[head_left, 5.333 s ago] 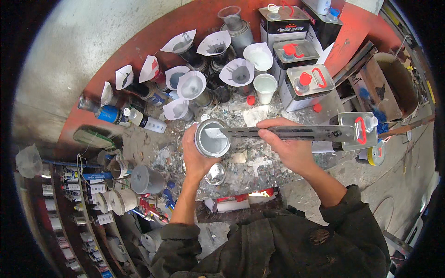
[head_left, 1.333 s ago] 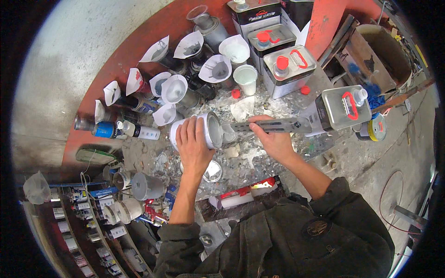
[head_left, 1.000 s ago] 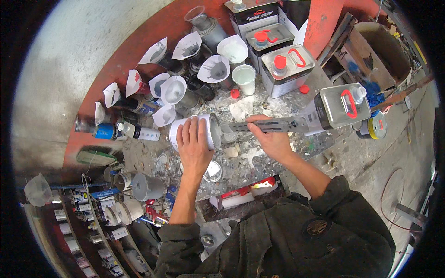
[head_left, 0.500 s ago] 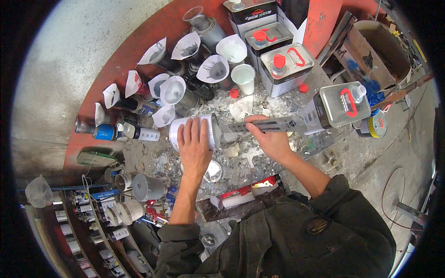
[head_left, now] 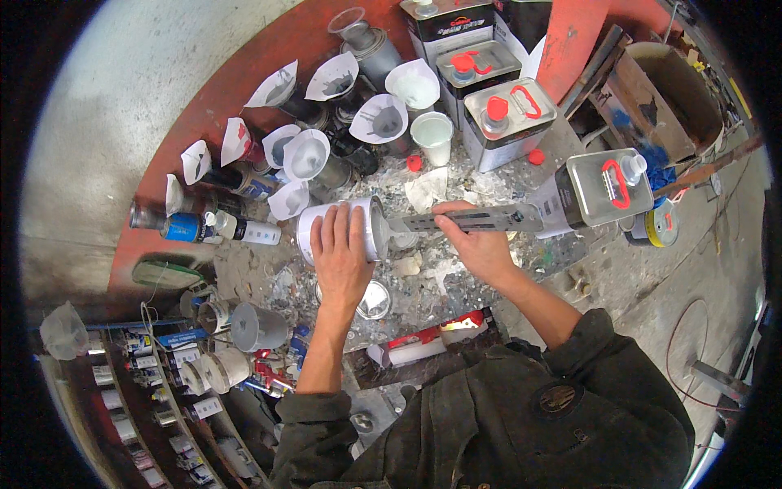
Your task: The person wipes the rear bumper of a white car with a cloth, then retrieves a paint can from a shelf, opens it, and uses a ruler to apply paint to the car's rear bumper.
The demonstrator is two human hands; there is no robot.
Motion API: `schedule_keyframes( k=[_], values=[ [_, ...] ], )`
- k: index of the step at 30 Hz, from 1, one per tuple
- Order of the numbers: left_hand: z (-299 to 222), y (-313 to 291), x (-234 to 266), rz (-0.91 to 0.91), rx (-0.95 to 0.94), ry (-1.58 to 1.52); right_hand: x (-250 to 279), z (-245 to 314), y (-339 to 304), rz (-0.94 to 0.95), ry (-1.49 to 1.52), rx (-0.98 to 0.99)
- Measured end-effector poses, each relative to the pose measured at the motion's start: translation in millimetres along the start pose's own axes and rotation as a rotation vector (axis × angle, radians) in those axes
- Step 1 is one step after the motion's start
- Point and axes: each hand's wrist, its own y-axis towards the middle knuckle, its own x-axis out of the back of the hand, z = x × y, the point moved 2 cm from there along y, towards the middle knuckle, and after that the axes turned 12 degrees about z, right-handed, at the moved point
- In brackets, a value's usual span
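Note:
My left hand is wrapped over a white paint can, which is tipped on its side with its open mouth toward the right. In my right hand is a long, flat grey stirring stick with slots along it, gripped between thumb and fingers. It lies nearly level, and its left end reaches the can's mouth; the can's inside is hidden. A round metal lid lies on the bench just below the can.
Several paper-topped paint containers crowd the bench's back left. A light plastic cup stands beside rectangular metal cans with red handles. Another metal can is at the right. A grey bucket sits at lower left, near shelves.
The view has shifted very slightly. My hands, the can and the stirring stick keep practically the same positions.

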Motion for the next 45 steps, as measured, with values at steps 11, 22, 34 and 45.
schedule_keyframes(
  k=[11,22,34,45],
  values=[
    [0.8,1.3,1.9,0.002,0.029,-0.073,2.7,0.8,-0.7,0.01,0.059,-0.044],
    [27.6,-2.3,-8.4,0.001,0.131,-0.345,10.5,16.4,5.3,0.065,0.008,-0.02],
    [18.2,-2.4,-27.2,-0.113,0.186,-0.326,16.6,47.3,11.0,0.212,-0.162,0.001],
    [40.8,-24.5,-70.7,-0.226,0.587,-0.835,11.9,72.2,14.4,0.262,-0.127,-0.011]
  ],
)
